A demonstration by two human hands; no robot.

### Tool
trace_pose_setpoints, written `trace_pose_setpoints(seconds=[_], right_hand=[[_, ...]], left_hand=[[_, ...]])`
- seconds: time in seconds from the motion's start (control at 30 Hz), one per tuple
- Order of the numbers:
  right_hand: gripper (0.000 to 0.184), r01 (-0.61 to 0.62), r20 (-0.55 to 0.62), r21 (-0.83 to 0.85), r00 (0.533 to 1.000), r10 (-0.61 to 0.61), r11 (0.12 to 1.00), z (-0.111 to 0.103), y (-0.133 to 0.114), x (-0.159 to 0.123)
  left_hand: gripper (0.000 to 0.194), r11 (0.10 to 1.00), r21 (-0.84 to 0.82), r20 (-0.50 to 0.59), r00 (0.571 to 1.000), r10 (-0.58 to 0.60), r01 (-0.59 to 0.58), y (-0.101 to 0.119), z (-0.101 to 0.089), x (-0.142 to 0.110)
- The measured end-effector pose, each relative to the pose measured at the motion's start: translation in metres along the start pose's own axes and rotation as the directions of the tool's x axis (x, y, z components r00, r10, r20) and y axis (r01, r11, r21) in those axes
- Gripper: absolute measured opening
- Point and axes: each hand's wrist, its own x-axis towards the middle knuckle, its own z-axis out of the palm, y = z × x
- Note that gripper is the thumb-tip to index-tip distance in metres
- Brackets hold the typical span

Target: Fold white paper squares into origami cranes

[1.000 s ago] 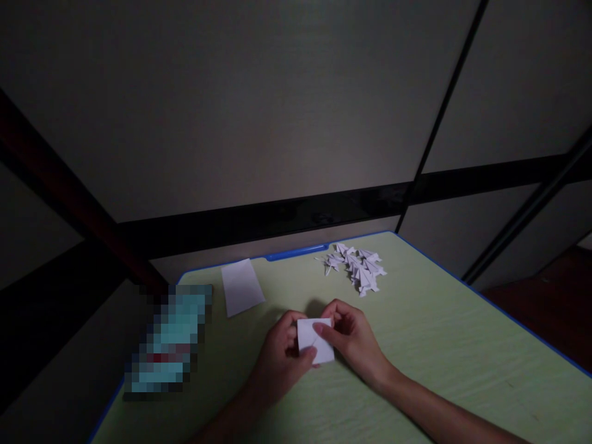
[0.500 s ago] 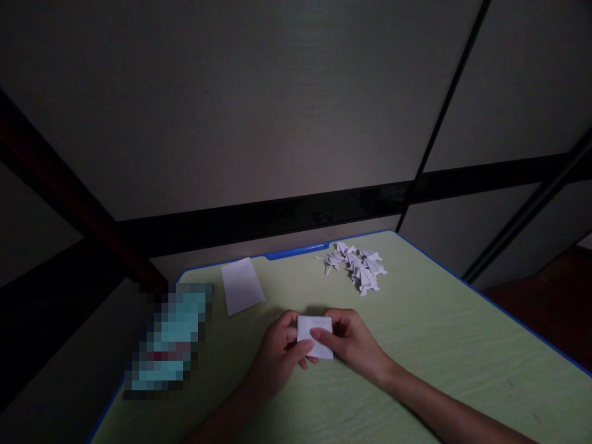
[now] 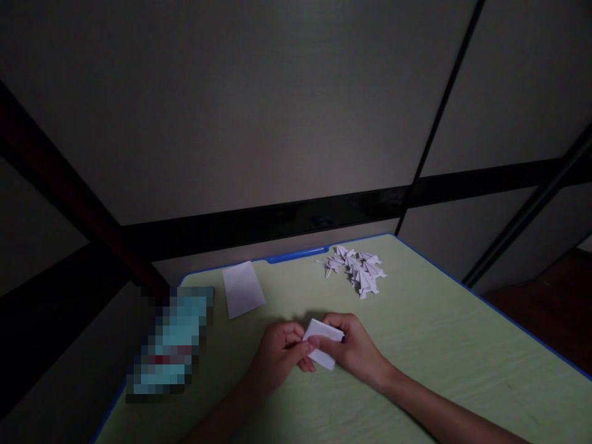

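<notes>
A small white folded paper (image 3: 322, 345) is held just above the green table (image 3: 439, 345). My left hand (image 3: 280, 354) pinches its left side with thumb and fingers closed. My right hand (image 3: 354, 348) grips its right side, fingers curled over the top edge. The paper is tilted, with a folded flap raised at the top. Both hands touch it and almost meet around it.
A pile of several folded white paper figures (image 3: 357, 269) lies at the back of the table. A flat stack of white paper (image 3: 243, 288) lies back left. A blurred blue-green object (image 3: 171, 339) sits at the left edge. Dark panelled walls rise behind.
The paper was flat between my hands; now it is tilted and partly folded over. Both hands shifted slightly lower and closer together.
</notes>
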Motion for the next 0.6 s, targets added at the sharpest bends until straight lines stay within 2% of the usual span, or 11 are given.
trace_pose_setpoints(seconds=[0.17, 0.33, 0.5, 0.6], right_hand=[[0.039, -0.007, 0.003, 0.120, 1.000, 0.006, 0.993, -0.0010, 0.0053, 0.0015], [0.044, -0.007, 0.034, 0.240, 0.999, -0.002, 0.971, -0.0017, 0.0060, 0.0030], [0.030, 0.030, -0.024, 0.027, 0.999, -0.030, 0.999, -0.0022, 0.0043, 0.0020], [0.027, 0.013, -0.007, -0.036, 1.000, -0.013, 0.999, -0.0015, 0.0050, 0.0013]], left_hand=[[0.027, 0.999, -0.028, 0.050, 0.999, -0.015, 0.016, -0.0012, -0.0009, 0.0019], [0.035, 0.999, -0.042, 0.034, 0.999, 0.010, -0.009, -0.0031, -0.0012, 0.0022], [0.035, 0.999, 0.036, 0.044, 0.999, 0.023, -0.024, -0.0071, 0.0010, 0.0003], [0.034, 0.996, 0.086, 0.068, 0.998, 0.013, -0.018, -0.0081, 0.0032, -0.0011]])
